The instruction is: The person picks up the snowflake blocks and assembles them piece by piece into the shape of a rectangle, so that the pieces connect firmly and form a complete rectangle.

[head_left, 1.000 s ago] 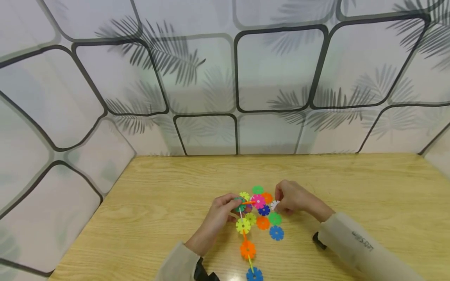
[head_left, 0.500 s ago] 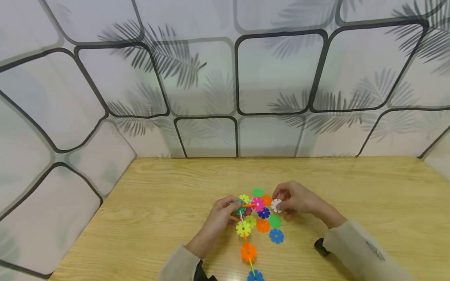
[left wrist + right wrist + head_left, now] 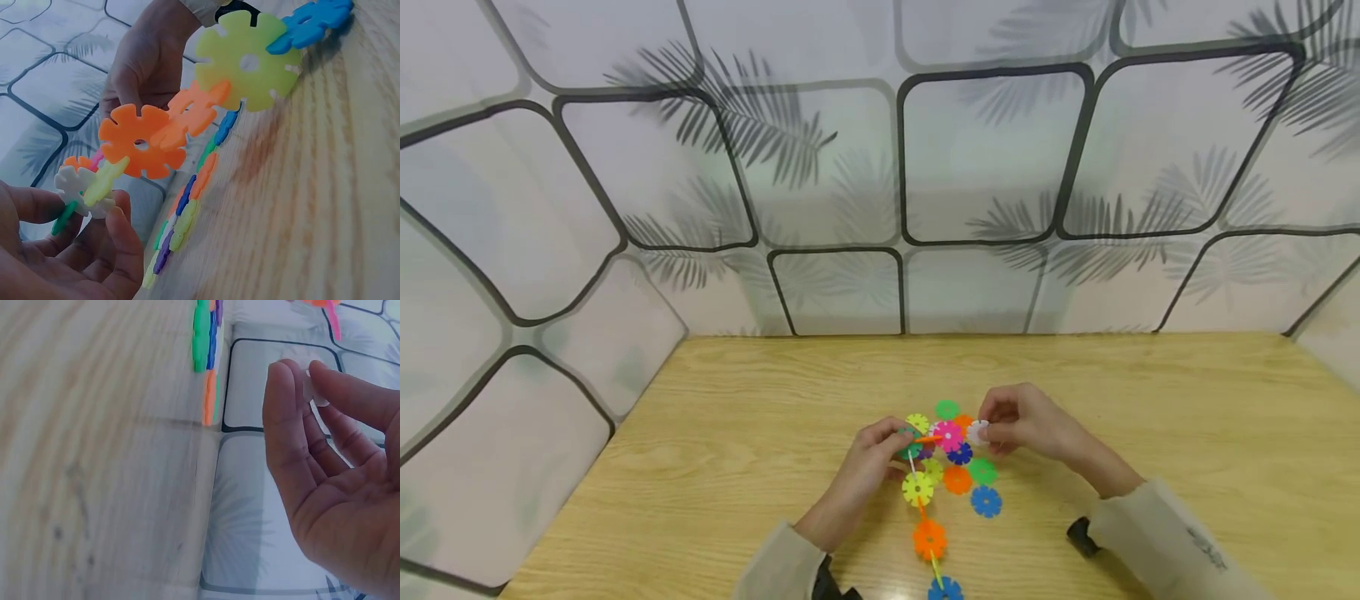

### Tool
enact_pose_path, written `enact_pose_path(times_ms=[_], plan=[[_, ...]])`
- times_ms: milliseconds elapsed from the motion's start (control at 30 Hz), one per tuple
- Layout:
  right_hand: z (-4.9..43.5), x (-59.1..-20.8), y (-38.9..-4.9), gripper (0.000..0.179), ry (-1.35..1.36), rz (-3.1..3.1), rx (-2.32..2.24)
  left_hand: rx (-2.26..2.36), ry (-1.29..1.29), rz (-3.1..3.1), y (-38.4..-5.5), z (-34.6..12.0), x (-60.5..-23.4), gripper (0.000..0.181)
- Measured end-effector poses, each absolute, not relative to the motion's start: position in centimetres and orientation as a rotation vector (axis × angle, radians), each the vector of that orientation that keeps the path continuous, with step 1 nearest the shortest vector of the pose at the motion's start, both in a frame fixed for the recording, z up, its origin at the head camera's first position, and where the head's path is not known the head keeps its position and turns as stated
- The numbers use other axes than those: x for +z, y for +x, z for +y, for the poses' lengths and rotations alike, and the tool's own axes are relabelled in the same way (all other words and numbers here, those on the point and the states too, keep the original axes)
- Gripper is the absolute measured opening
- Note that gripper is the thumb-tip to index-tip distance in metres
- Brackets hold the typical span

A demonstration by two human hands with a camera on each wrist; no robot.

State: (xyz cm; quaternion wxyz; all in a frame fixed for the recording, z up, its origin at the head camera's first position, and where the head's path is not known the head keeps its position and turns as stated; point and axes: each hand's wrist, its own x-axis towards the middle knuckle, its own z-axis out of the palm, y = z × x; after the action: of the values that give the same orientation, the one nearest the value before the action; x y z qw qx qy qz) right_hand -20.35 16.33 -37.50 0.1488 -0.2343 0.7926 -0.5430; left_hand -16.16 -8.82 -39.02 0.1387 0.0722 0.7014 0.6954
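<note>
My left hand (image 3: 863, 467) grips a chain of slotted flower-shaped plastic discs by its green disc (image 3: 910, 443). From there the chain runs towards me through a yellow disc (image 3: 917, 489), an orange disc (image 3: 929, 540) and a blue disc (image 3: 945, 590). A pink disc (image 3: 948, 436) stands at its right end. Between thumb and fingers, my right hand (image 3: 1037, 427) pinches a loose white disc (image 3: 976, 432), just right of the pink one. In the right wrist view, the fingers largely hide this white disc (image 3: 315, 390).
Several loose discs lie flat on the wooden table (image 3: 760, 400), among them a light green disc (image 3: 982, 471), an orange disc (image 3: 957, 480) and a blue disc (image 3: 986, 502). A patterned curtain-like backdrop (image 3: 842, 192) stands behind the table.
The white disc has been turned in my right fingers to show its face, then carried slightly left towards the pink disc. My left hand keeps its hold on the chain.
</note>
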Motion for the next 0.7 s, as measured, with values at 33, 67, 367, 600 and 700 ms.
enact_pose_path(times_ms=[33,67,367,600,700], plan=[[16.22,-37.42,-20.31,0.006,-0.682,2.268,-1.572,2.010,0.207,2.024,-16.16,-8.85,-38.96,0.023],[16.11,-37.35,-20.26,0.006,-0.690,2.257,-1.583,2.011,0.205,2.021,-16.15,-8.87,-38.92,0.023],[15.84,-36.90,-19.82,0.006,-0.726,2.227,-1.628,2.007,0.202,2.009,-16.21,-8.72,-38.89,0.031],[15.71,-37.00,-19.82,0.007,-0.752,2.201,-1.677,1.965,0.192,2.049,-16.24,-8.60,-38.86,0.034],[15.56,-37.07,-19.76,0.007,-0.747,2.190,-1.686,1.953,0.209,2.047,-16.21,-8.58,-38.96,0.034]])
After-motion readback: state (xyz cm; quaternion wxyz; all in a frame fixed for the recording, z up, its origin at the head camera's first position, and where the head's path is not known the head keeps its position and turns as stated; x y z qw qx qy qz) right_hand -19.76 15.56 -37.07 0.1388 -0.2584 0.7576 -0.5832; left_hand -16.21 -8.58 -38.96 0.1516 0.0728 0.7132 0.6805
